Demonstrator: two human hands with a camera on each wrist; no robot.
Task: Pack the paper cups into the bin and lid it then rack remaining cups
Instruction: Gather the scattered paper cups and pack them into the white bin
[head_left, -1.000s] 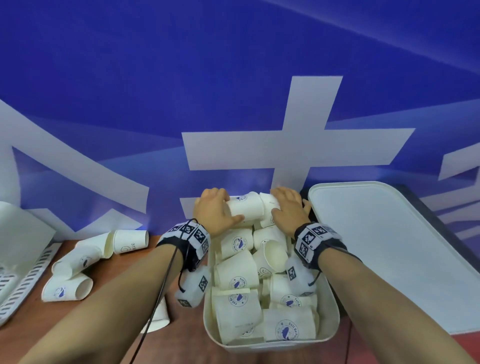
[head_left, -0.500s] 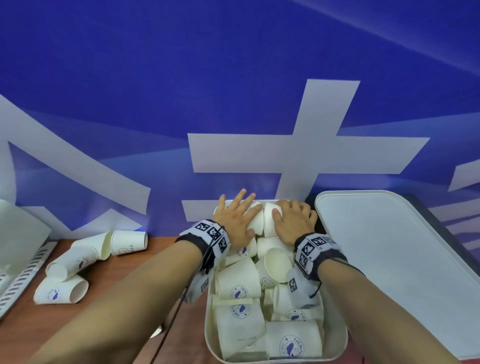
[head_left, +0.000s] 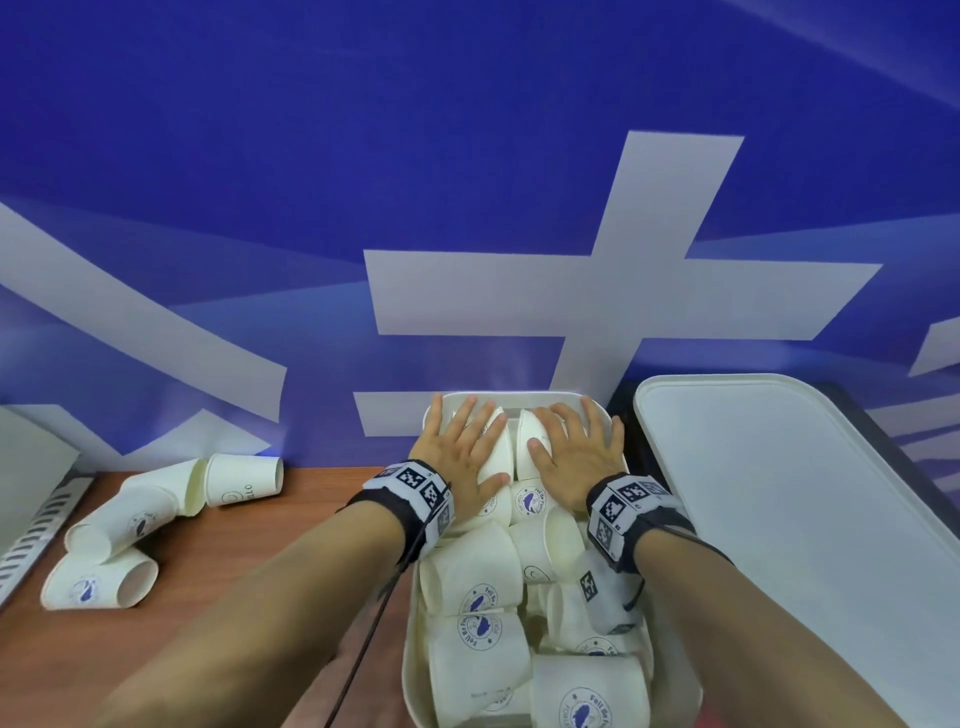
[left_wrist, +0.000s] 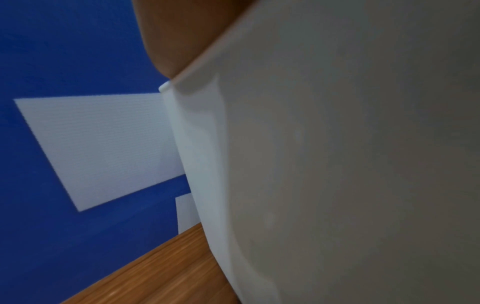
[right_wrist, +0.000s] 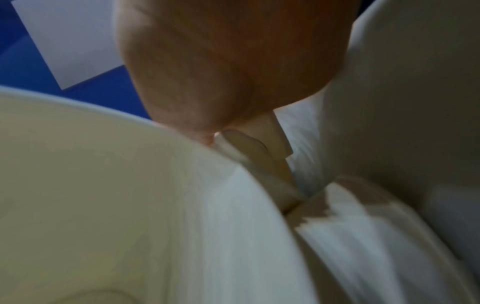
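Observation:
A white bin (head_left: 413, 675) stands on the wooden table, heaped with several white paper cups (head_left: 480, 597) bearing blue logos. My left hand (head_left: 457, 447) lies flat with straight, spread fingers on the cups at the bin's far end. Beside it, my right hand (head_left: 576, 447) presses flat on the neighbouring cups (head_left: 524, 447). The white lid (head_left: 779, 519) lies to the right of the bin. The left wrist view shows the bin's outer wall (left_wrist: 337, 164) close up. In the right wrist view, cup rims (right_wrist: 130, 185) fill the picture under the palm.
Three loose cups (head_left: 244, 480) lie on their sides on the table (head_left: 260, 571) at the left. A white rack (head_left: 36, 519) sits at the far left edge. A blue wall with white shapes (head_left: 597, 291) rises right behind the bin.
Both hands let go of the cups they gripped at the bin's far end, flattened out, and now press down on the heap with straight fingers.

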